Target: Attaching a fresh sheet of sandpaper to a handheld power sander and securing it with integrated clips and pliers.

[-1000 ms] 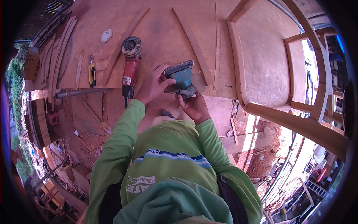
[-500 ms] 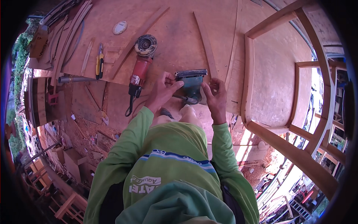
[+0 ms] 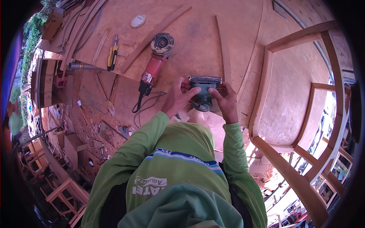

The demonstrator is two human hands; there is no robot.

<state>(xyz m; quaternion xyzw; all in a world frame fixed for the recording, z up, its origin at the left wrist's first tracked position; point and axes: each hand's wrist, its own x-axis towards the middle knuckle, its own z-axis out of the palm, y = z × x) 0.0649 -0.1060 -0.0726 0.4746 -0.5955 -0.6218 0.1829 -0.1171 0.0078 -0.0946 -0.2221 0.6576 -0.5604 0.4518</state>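
Observation:
Between my two hands is a dark green electric sander [image 3: 202, 94], its flat pad edge facing away from me and its rounded body toward my waist. My left hand [image 3: 179, 95] grips its left side, with the thumb laid across the body and the fingers curled by the pad. On the other side my right hand [image 3: 227, 99] holds it likewise, thumb on the casing and fingers bent at the pad's corner. The pad's underside is hidden. To the left, a red angle grinder [image 3: 154, 68] lies on the wooden tabletop [image 3: 190, 45], its cord hanging toward me.
A wooden chair frame [image 3: 262, 95] stands at the right. Thin wood strips [image 3: 224, 49] lie on the table, along with a yellow-and-black cutter [image 3: 112, 55] and a round white disc [image 3: 137, 21]. Scraps and a cardboard box [image 3: 73, 148] are on the floor at left.
My right hand has closed in on the sander, its thumb now on the casing. The view has shifted, so the tabletop things appear farther right.

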